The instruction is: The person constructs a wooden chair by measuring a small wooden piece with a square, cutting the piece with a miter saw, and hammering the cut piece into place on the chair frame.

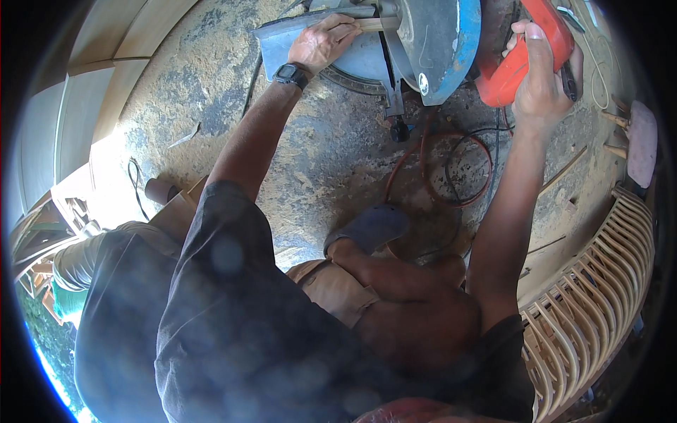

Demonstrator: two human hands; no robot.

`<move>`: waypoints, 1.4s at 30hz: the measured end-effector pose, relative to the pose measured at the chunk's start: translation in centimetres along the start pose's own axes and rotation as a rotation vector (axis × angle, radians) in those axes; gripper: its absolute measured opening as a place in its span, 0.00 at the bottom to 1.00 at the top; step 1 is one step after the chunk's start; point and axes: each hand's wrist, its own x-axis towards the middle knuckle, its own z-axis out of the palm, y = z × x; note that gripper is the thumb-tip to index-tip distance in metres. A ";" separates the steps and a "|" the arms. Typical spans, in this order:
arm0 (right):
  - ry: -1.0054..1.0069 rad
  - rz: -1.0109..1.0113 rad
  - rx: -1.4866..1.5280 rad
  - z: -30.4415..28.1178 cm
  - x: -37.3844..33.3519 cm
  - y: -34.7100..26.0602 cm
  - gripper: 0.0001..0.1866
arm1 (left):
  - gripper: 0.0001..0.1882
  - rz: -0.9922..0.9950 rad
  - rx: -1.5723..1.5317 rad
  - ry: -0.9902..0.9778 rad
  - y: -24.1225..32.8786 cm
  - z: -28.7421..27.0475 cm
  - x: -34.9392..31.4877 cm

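A mitre saw stands on the floor in front of me, with a grey metal table (360,62) and a blue-edged blade guard (462,53). My left hand (321,44), wearing a dark wristwatch, presses a short wooden strip (376,25) on the saw table at the guard's left. Its fingers are bent over the strip, whose right end reaches close to the blade area. Around the saw's red handle (502,79) my right hand (541,92) is closed. A small black part (568,82) shows by its fingers; I cannot tell what it is. The blade itself is mostly hidden.
Red and dark cables (486,169) lie coiled on the dusty floor below the saw. Pale panels (88,106) lean at the left. Many curved wooden slats (585,310) stand in a row at lower right, near a pinkish block (642,144). My sandalled foot (370,227) is close by.
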 end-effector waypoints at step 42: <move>0.007 -0.055 -0.016 -0.5 -1.9 0.8 0.10 | 0.09 -0.020 -0.017 -0.006 0.2 0.1 0.2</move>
